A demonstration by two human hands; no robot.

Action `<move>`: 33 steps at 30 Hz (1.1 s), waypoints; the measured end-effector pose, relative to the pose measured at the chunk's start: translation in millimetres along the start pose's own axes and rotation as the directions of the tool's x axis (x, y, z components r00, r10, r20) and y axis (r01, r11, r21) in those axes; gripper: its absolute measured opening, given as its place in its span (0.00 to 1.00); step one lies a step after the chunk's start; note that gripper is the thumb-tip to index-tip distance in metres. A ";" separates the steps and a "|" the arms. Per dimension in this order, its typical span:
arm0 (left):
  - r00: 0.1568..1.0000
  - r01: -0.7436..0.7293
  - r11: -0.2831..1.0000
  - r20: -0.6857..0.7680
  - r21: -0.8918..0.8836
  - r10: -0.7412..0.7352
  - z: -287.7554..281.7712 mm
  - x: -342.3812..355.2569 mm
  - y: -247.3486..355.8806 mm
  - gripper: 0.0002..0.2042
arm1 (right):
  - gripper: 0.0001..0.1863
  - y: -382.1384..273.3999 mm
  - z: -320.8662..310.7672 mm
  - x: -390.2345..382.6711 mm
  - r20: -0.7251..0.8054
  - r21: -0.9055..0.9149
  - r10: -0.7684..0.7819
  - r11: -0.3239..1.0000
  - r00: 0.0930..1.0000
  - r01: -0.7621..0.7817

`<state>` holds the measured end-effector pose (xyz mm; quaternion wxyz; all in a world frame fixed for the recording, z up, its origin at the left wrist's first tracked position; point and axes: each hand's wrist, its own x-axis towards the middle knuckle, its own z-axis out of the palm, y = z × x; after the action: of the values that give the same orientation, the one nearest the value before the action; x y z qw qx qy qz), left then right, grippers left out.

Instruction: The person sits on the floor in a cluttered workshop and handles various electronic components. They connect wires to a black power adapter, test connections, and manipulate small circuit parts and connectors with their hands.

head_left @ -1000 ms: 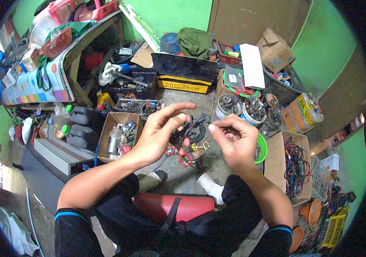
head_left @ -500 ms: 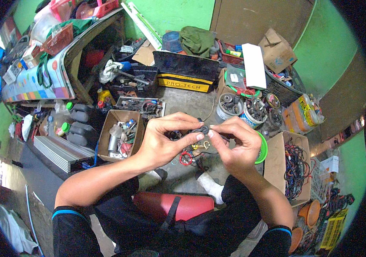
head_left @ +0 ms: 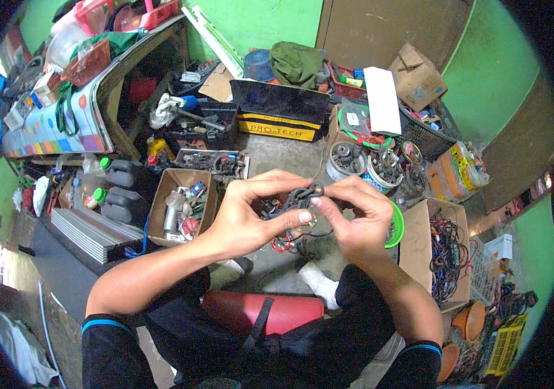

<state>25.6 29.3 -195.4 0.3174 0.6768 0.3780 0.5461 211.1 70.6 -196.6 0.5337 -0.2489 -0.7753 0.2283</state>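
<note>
Both hands are raised in front of me, over the floor between my legs. A bundled black cable (head_left: 298,198) lies between them, its loops showing above my left thumb. My left hand (head_left: 249,209) grips the bundle's left side between thumb and fingers. With thumb and forefinger, my right hand (head_left: 359,212) pinches its upper right end. The fingers partly cover the bundle, so what is on its ends cannot be made out. Below, on the floor, small parts and a red ring (head_left: 281,244) show partly behind my left hand.
A cardboard box of small parts (head_left: 154,228) stands at the left, beside stacked grey metal bars (head_left: 81,232). To the right are a green-rimmed basin (head_left: 396,225) and a cardboard box of tangled wires (head_left: 413,257). An open black-and-yellow toolbox (head_left: 279,128) lies ahead.
The dark piece between my fingers has turned, and more of the cable's loops now show. My hands have stayed in nearly the same place.
</note>
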 end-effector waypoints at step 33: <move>0.996 0.040 0.999 -0.079 0.016 -0.038 -4.2 -1.0 -3.9 0.07 | 0.07 0.6 6.6 -3.2 0.062 0.152 0.239 0.957 0.969 -0.246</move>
<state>20.7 30.6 -198.3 0.3069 0.6500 0.4081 0.5629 205.9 68.5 -201.4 0.5028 -0.2940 -0.7296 0.3583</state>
